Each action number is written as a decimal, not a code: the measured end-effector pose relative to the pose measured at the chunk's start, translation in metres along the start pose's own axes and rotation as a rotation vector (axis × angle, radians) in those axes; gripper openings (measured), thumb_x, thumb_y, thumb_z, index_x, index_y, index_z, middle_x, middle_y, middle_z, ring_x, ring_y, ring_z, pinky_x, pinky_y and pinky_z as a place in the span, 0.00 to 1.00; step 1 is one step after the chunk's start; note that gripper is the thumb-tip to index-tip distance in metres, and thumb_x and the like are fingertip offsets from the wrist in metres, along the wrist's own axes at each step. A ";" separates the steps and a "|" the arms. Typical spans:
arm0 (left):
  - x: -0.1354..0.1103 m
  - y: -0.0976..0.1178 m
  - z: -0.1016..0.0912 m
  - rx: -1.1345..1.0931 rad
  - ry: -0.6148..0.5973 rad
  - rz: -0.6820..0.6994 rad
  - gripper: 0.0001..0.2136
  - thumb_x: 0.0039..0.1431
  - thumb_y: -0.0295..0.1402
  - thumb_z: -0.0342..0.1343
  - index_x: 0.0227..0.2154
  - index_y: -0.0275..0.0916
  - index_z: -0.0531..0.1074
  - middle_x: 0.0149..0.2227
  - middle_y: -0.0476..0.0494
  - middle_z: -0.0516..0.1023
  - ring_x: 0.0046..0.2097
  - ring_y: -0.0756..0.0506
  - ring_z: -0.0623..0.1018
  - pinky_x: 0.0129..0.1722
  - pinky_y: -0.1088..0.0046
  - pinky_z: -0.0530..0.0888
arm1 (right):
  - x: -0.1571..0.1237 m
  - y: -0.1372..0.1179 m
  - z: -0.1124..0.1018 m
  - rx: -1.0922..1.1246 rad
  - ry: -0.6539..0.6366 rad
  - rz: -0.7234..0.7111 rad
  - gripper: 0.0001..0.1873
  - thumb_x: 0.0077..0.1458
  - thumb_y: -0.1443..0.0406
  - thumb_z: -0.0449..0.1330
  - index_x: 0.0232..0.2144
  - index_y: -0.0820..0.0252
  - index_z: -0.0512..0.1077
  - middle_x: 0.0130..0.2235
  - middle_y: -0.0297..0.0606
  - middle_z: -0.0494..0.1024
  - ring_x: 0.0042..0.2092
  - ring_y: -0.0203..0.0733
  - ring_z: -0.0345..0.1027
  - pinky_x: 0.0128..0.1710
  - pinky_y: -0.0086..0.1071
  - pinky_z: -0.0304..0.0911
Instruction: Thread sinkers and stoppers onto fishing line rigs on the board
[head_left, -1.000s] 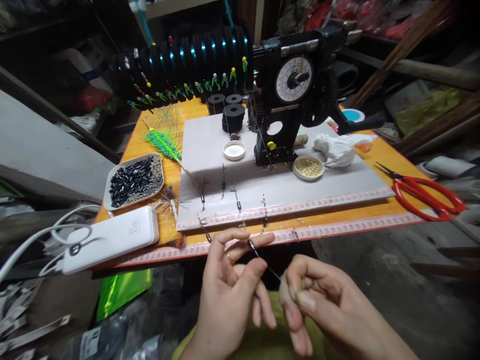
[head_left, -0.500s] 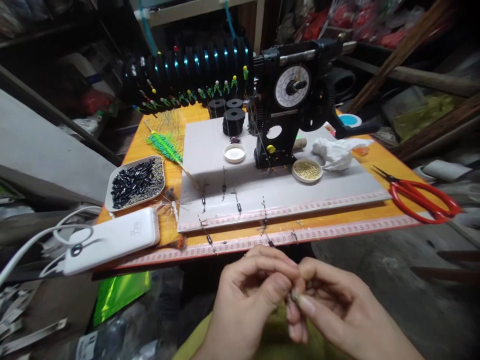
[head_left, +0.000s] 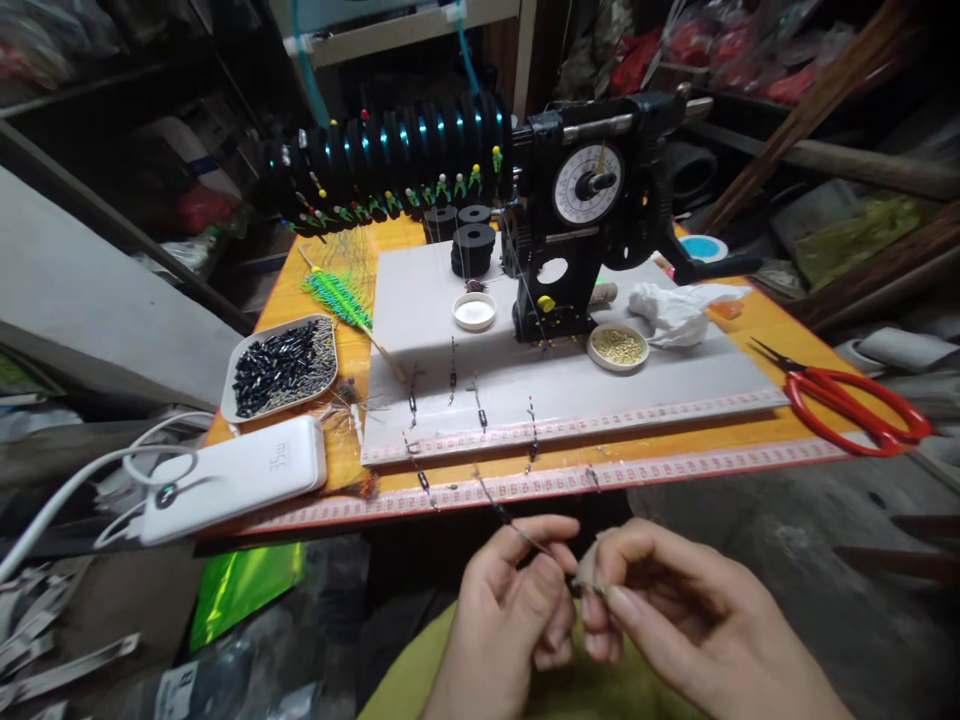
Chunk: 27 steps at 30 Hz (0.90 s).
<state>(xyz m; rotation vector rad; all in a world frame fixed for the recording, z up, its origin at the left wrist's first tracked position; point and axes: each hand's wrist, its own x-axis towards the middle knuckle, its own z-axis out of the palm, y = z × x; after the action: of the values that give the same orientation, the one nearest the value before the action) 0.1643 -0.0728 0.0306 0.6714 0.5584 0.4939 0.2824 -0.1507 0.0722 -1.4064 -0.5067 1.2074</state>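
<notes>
My left hand [head_left: 514,600] is curled below the table's front edge, its fingertips pinched on a thin line [head_left: 501,510] that carries a small dark sleeve and runs up to the white board [head_left: 675,375]. My right hand [head_left: 660,610] is closed right beside it, thumb and forefinger pinched where the same line ends; the two hands touch. Other rigged lines with dark sleeves [head_left: 480,410] lie across the board's front edge.
A black winding machine with a dial [head_left: 589,185] stands at the back beside a row of black spools [head_left: 390,150]. There are a tray of dark sleeves [head_left: 283,368], a white power bank [head_left: 236,478], two small dishes [head_left: 616,347] and red scissors [head_left: 855,400].
My hands came together from apart, then dropped slightly. The left fingers, earlier spread with the line stretched between the hands, are now curled tight against the right hand. The camera has tilted a little.
</notes>
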 end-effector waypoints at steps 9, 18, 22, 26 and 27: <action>0.001 0.029 0.014 -0.026 -0.162 0.118 0.09 0.65 0.35 0.57 0.34 0.40 0.81 0.24 0.49 0.73 0.20 0.59 0.64 0.28 0.81 0.72 | 0.005 0.007 -0.009 -0.097 -0.122 0.008 0.14 0.56 0.55 0.65 0.30 0.60 0.73 0.28 0.35 0.76 0.30 0.36 0.72 0.32 0.28 0.68; 0.009 0.037 0.014 -0.054 -0.082 0.120 0.09 0.65 0.34 0.58 0.31 0.36 0.78 0.17 0.56 0.57 0.16 0.60 0.56 0.17 0.90 0.57 | 0.010 0.005 -0.013 -0.573 -0.301 -0.415 0.10 0.66 0.66 0.52 0.34 0.58 0.72 0.33 0.38 0.74 0.37 0.38 0.70 0.38 0.30 0.65; 0.016 0.040 0.020 -0.093 0.024 0.139 0.09 0.61 0.35 0.62 0.29 0.36 0.76 0.17 0.56 0.57 0.18 0.60 0.53 0.18 0.90 0.57 | 0.010 0.001 -0.013 -0.633 -0.250 -0.534 0.10 0.64 0.70 0.52 0.32 0.58 0.71 0.29 0.36 0.72 0.32 0.36 0.69 0.32 0.28 0.64; 0.024 0.045 0.020 -0.009 0.017 0.133 0.08 0.62 0.36 0.61 0.30 0.37 0.75 0.19 0.54 0.61 0.21 0.57 0.61 0.18 0.90 0.59 | 0.011 -0.003 -0.015 -0.639 -0.165 -0.669 0.09 0.62 0.72 0.53 0.34 0.59 0.72 0.29 0.37 0.72 0.31 0.34 0.69 0.30 0.26 0.64; 0.026 0.045 0.020 0.006 0.000 0.137 0.08 0.63 0.36 0.60 0.31 0.38 0.75 0.20 0.53 0.62 0.23 0.55 0.65 0.17 0.90 0.60 | 0.012 -0.003 -0.015 -0.651 -0.150 -0.709 0.09 0.61 0.73 0.54 0.36 0.59 0.73 0.29 0.37 0.72 0.31 0.34 0.69 0.30 0.25 0.65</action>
<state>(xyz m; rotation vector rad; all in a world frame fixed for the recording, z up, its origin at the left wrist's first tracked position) 0.1853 -0.0351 0.0666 0.7182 0.5155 0.6207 0.3009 -0.1471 0.0678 -1.4612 -1.4594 0.5750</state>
